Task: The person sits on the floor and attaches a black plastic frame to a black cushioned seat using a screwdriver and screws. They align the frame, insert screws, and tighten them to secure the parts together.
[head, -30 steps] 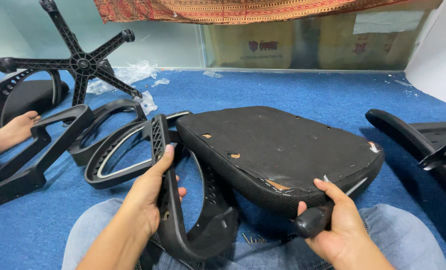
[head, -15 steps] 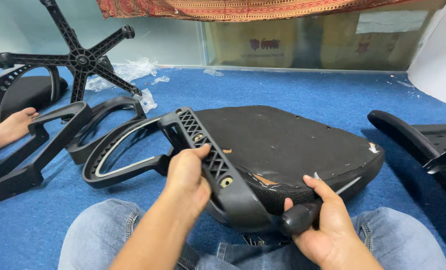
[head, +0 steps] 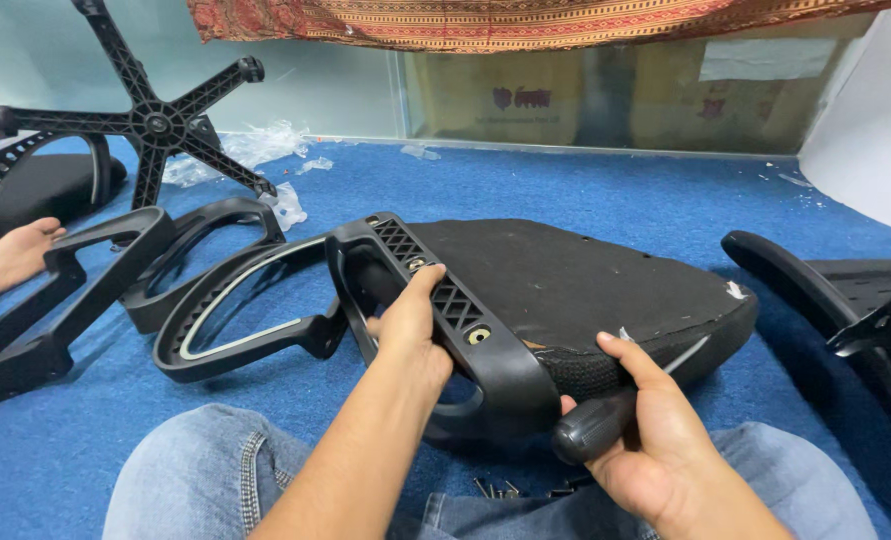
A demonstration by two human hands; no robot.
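- A seated person's left hand (head: 405,330) curls its fingers (head: 423,285) around a black plastic armrest (head: 445,310), pressing its ribbed mounting plate flat against the underside of an upturned seat cushion (head: 585,290).
- The right hand (head: 655,440) wraps closed around the dark, rounded handle of a screwdriver (head: 595,425), thumb laid along the cushion's edge; the tool's tip is hidden behind the armrest.
- The armrest sits at the near left edge of the cushion, which rests on the blue carpet (head: 585,190) just past the person's jeans-clad knees (head: 205,470).
- Judged from the grip, the work goes best with the plate's brass-ringed holes (head: 478,336) held square over the seat's fixing points, the left hand steadying the plate against twisting.
- The cushion's underside is flat, dark and fibrous, scuffed pale at its corners; its side is woven mesh fabric.
- A few small screws (head: 495,490) lie on the carpet between the knees.
- To the left, a second looped armrest (head: 235,320) and another angular black frame (head: 75,290) lie on the carpet, where another person's hand (head: 10,260) rests on it.
- A five-spoked chair base (head: 150,125) stands on its side behind, beside crumpled clear plastic wrap (head: 235,150).
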